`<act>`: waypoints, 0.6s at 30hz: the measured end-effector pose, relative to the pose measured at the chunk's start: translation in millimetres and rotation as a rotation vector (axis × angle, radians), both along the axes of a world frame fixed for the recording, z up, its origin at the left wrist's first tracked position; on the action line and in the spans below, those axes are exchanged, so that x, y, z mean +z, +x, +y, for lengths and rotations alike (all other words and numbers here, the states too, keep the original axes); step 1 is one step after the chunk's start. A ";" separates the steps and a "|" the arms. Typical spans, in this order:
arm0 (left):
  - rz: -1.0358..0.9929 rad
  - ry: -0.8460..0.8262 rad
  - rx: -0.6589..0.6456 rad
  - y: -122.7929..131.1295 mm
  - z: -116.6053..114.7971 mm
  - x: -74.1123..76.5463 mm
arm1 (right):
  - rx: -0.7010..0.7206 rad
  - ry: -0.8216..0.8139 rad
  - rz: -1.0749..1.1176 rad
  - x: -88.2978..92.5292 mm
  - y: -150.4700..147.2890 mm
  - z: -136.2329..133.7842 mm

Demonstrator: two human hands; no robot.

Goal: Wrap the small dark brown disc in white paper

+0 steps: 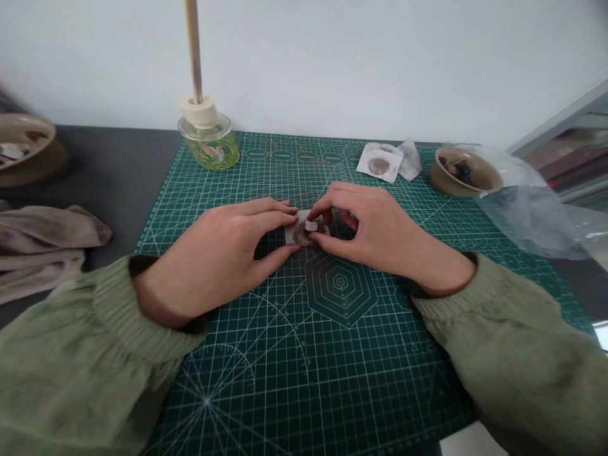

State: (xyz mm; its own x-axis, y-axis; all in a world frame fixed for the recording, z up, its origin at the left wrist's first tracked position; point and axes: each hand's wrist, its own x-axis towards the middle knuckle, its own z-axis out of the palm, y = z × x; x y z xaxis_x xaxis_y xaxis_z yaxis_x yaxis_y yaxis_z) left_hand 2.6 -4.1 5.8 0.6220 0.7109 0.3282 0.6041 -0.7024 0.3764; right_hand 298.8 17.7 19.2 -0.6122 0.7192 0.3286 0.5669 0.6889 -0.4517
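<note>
A small white square of paper or cloth with a brown stain (291,235) lies on the green cutting mat (266,386), between my hands. My left hand (225,244) reaches in from the left, its fingertips and thumb holding the square's left side. Above the stain, my right hand (375,221) pinches a small pale crumpled wad (311,225) between thumb and index finger. I cannot tell whether the wad is separate from the square. The right fingers hide part of the square's right side.
At the back stands a glass jar (211,149) with a stick upright in it. Stained white squares (380,163) lie back right, beside a brown bowl (465,171) of dark bits and a clear plastic bag (527,218). Another bowl (33,158) and a brownish cloth (42,247) are left.
</note>
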 end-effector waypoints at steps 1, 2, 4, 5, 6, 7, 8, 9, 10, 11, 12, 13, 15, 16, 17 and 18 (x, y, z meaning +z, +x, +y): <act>0.007 -0.002 0.001 0.3 -0.1 1.0 | -0.002 0.001 0.003 -0.5 -0.2 0.3; 0.015 0.000 0.000 0.6 -0.4 2.3 | -0.003 0.002 0.006 -0.9 -0.5 0.7; 0.029 0.006 0.005 1.1 -1.3 5.1 | 0.000 0.003 0.010 -1.2 -1.2 1.5; 0.035 0.008 0.011 1.3 -1.7 6.3 | 0.006 -0.001 0.013 -1.2 -1.5 2.0; 0.043 0.006 0.019 1.4 -2.1 7.3 | 0.011 -0.009 0.014 -1.0 -1.6 2.4; 0.050 0.001 0.027 1.5 -2.3 7.9 | 0.011 -0.018 0.016 -0.6 -1.7 2.8; 0.050 -0.004 0.041 1.5 -2.4 8.2 | 0.011 -0.028 0.019 -0.1 -1.5 3.1; 0.047 -0.010 0.054 1.6 -2.3 8.2 | 0.010 -0.038 0.021 0.4 -1.3 3.3; 0.043 -0.015 0.064 1.7 -2.1 8.0 | 0.008 -0.048 0.020 0.9 -1.1 3.5; 0.038 -0.020 0.073 1.8 -1.8 7.9 | 0.007 -0.055 0.019 1.4 -1.0 3.6; 0.037 -0.027 0.075 2.0 -1.5 7.9 | 0.005 -0.064 0.016 1.8 -1.0 3.8; 0.037 -0.032 0.076 2.3 -1.3 8.3 | 0.002 -0.076 0.010 2.0 -1.2 3.9; 0.049 -0.027 0.063 3.2 -1.2 9.9 | -0.009 -0.099 0.015 2.0 -2.5 4.1; 0.059 -0.023 0.060 3.7 -1.4 11.1 | -0.011 -0.110 0.030 1.8 -3.4 4.1; 0.070 -0.017 0.061 4.3 -1.8 12.2 | -0.011 -0.123 0.049 1.5 -4.4 3.9; 0.081 -0.011 0.062 4.9 -2.3 13.2 | -0.010 -0.137 0.067 1.2 -5.3 3.6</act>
